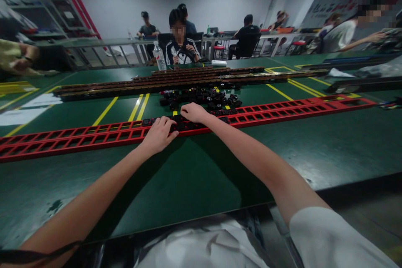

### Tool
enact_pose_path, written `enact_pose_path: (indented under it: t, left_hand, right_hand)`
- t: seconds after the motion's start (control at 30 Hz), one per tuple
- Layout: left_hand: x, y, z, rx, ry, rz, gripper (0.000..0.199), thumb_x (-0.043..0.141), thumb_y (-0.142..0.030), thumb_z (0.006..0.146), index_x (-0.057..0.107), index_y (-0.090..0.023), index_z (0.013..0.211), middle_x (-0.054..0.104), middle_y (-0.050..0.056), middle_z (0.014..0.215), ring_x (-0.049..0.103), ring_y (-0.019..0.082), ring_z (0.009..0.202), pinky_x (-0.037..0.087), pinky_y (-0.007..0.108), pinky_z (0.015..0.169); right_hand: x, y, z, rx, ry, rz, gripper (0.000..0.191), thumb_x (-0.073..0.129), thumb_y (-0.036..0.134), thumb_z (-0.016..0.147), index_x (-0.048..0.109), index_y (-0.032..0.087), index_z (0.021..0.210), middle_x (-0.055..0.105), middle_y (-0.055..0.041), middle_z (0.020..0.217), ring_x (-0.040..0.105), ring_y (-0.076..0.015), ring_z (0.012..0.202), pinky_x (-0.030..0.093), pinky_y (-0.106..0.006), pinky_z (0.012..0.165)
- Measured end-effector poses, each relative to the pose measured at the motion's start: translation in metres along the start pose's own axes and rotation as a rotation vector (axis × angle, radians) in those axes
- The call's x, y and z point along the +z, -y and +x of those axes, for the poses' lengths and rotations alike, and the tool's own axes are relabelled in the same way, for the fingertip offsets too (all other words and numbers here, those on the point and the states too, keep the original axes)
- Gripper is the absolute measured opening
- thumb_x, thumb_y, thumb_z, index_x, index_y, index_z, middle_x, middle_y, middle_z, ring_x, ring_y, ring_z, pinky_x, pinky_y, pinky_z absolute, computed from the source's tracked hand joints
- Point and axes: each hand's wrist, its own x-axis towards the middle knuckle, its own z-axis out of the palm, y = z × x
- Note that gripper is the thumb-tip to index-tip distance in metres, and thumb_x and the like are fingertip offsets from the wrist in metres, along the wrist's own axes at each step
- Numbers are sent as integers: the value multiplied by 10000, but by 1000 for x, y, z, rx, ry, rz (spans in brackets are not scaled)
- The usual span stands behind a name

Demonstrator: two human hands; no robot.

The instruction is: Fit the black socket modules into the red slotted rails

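A long red ladder-like frame (109,134) with two rows of square openings lies across the table in front of me. Small black square modules (193,125) fill its openings around the middle. My left hand (159,133) rests on the frame's near rail beside these modules, thumb and fingers apart. Just to the right and farther back, my right hand (194,113) is closed over the far row, fingertips bent downward; whatever they pinch is hidden. Behind the frame lies a loose pile of black parts (216,98).
Long dark brown strips (125,88) lie stacked farther back on the green table (201,176). A plastic bottle (159,56) stands near a person (180,46) seated opposite. White sheets (19,113) lie at left, and bundled cables (391,103) by the frame's right end.
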Motion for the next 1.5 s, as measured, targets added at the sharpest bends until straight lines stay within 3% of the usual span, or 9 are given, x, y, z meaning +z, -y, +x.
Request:
enact_pose_path:
  t: [0.27, 0.53, 0.8, 1.27, 1.5]
  left_hand:
    - [-1, 4, 8, -59, 36, -51, 331, 548, -414, 955, 594, -142, 1136, 573, 126, 1111, 537, 305, 1062, 491, 484, 986]
    - [4, 6, 6, -69, -31, -40, 384, 613, -509, 933, 587, -162, 1097, 577, 100, 1068, 542, 288, 1014, 492, 451, 932]
    - [7, 6, 5, -36, -72, -6, 297, 565, -418, 973, 596, -143, 1080, 581, 115, 1036, 547, 293, 991, 490, 455, 928]
    - [-7, -22, 7, 9, 1, 303, 265, 470, -249, 963, 655, -118, 1100, 610, 178, 1070, 576, 343, 1026, 484, 456, 874]
    - [-7, -26, 9, -25, 8, 326, 227, 452, -211, 956, 618, -89, 1051, 602, 178, 1034, 575, 327, 994, 498, 434, 857]
  right_hand:
    - [-3, 4, -3, 12, 25, -27, 284, 483, 282, 1001, 749, 184, 993, 763, -75, 1014, 645, -181, 839, 341, -269, 643]
    - [-6, 6, -4, 9, 38, -44, 295, 474, 283, 1020, 750, 178, 1019, 765, -74, 1046, 649, -176, 872, 343, -265, 655]
    - [-7, 7, -4, 9, 49, -38, 295, 474, 275, 1032, 751, 174, 1043, 765, -81, 1069, 656, -177, 892, 364, -256, 674]
    - [-6, 8, -4, 10, 35, -69, 293, 467, 271, 1024, 743, 173, 1004, 759, -86, 1030, 644, -178, 854, 333, -276, 651]
    - [-5, 6, -3, 14, 38, -66, 303, 465, 279, 1022, 750, 176, 1026, 759, -83, 1051, 641, -173, 854, 344, -264, 656]
